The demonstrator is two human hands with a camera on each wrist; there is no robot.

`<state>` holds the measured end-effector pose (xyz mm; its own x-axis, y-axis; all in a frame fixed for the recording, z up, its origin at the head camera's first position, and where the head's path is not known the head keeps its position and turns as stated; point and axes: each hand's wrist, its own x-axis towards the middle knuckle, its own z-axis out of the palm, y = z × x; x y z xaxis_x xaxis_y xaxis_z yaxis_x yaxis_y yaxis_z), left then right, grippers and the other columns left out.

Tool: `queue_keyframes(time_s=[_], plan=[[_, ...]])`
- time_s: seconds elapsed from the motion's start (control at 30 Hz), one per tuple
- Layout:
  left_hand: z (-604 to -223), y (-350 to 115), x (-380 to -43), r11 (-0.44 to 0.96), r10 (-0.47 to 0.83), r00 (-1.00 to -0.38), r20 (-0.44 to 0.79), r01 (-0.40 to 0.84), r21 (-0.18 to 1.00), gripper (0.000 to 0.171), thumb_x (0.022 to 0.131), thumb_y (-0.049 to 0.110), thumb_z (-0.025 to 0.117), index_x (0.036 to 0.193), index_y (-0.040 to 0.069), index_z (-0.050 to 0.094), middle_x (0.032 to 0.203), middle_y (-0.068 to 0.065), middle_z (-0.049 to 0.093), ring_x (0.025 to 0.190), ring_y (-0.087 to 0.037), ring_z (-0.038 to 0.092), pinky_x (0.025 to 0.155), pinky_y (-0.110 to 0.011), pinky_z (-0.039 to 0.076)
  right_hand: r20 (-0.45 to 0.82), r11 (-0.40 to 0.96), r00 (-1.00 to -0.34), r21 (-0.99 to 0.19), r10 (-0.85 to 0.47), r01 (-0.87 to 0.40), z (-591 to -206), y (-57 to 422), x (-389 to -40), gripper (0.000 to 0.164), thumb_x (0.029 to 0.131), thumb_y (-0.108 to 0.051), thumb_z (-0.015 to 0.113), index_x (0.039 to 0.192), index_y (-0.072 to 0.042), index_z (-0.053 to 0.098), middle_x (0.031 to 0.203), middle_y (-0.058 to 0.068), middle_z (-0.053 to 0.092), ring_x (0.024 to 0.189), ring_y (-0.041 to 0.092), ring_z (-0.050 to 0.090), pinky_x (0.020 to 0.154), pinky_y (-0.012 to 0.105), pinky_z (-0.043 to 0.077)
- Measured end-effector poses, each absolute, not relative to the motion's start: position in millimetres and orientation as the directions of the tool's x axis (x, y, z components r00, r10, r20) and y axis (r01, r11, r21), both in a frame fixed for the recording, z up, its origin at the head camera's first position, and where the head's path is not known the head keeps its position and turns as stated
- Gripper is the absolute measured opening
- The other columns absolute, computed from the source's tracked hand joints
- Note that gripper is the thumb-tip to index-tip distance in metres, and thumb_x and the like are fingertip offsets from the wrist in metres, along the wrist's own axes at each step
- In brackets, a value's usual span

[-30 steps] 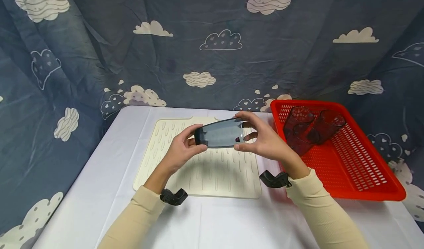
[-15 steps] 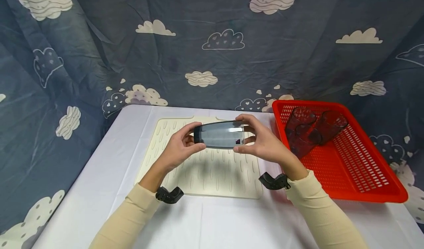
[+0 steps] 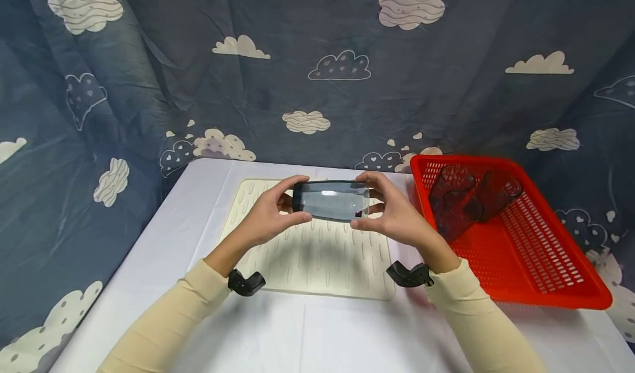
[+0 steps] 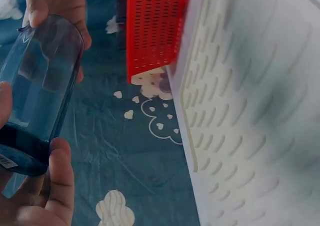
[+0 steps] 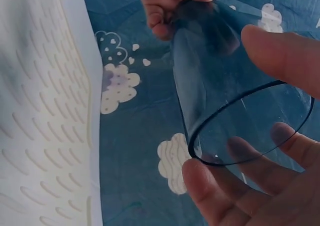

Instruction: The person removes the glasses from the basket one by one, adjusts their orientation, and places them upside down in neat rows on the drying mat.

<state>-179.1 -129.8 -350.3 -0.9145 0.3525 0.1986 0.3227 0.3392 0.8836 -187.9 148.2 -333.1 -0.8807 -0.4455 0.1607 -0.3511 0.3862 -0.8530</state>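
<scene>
A clear blue-grey drinking glass (image 3: 329, 201) lies sideways in the air above the cream drying mat (image 3: 317, 263), held between both hands. My left hand (image 3: 268, 213) grips its dark base end, thumb in front and fingers behind. With thumb and fingers spread around the rim end, my right hand (image 3: 397, 210) holds the other side. In the left wrist view, a small label shows on the base of the glass (image 4: 37, 95). The right wrist view shows the open rim of the glass (image 5: 200, 90) facing the right palm.
To the right stands a red plastic basket (image 3: 536, 257) with perforated walls. Three glasses (image 3: 456, 202) sit together in its back left part, tinted by the red. A white cloth (image 3: 278, 334) covers the table, and a dark cloud-print curtain (image 3: 278, 92) hangs behind.
The glass has turned slightly from a tilt to nearly level, staying in both hands. The left forearm has swung a little outward to the left, and the head view has shifted slightly.
</scene>
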Motion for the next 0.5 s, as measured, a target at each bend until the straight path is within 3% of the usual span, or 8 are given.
queue_keyframes(time_s=[0.27,0.37,0.5], plan=[[-325.2,-136.8,-179.4,0.455,0.387,-0.898,0.208,0.382,0.804,0.07,0.082,0.019,0.082,0.144,0.022,0.05,0.115,-0.008,0.065,0.087,-0.018,0.065,0.084,-0.035,0.055,0.147,0.394,-0.888,-0.856,-0.436,-0.335,-337.4,145.2,-185.6,0.082,0.073,-0.005,0.085,0.139,-0.008,0.036,0.135,0.015,0.049,0.11,0.031,0.059,0.086,0.024,0.054],[-317.0,-138.2,-181.3,0.48,0.401,-0.893,0.202,0.393,0.784,0.07,0.082,0.02,0.081,0.144,0.021,0.049,0.118,-0.007,0.064,0.092,-0.019,0.066,0.086,-0.037,0.056,0.152,0.381,-0.885,-0.861,-0.439,-0.337,-337.5,142.6,-186.6,0.081,0.073,-0.002,0.085,0.139,-0.007,0.036,0.135,0.015,0.049,0.108,0.03,0.06,0.085,0.023,0.055],[-310.8,-137.3,-183.7,0.498,0.441,-0.876,0.194,0.419,0.759,0.069,0.082,0.019,0.081,0.143,0.017,0.05,0.125,-0.006,0.062,0.101,-0.022,0.066,0.09,-0.039,0.057,0.145,0.389,-0.884,-0.858,-0.444,-0.336,-341.9,139.6,-185.7,0.08,0.074,-0.002,0.084,0.138,-0.005,0.037,0.134,0.017,0.05,0.105,0.03,0.061,0.089,0.039,0.057]])
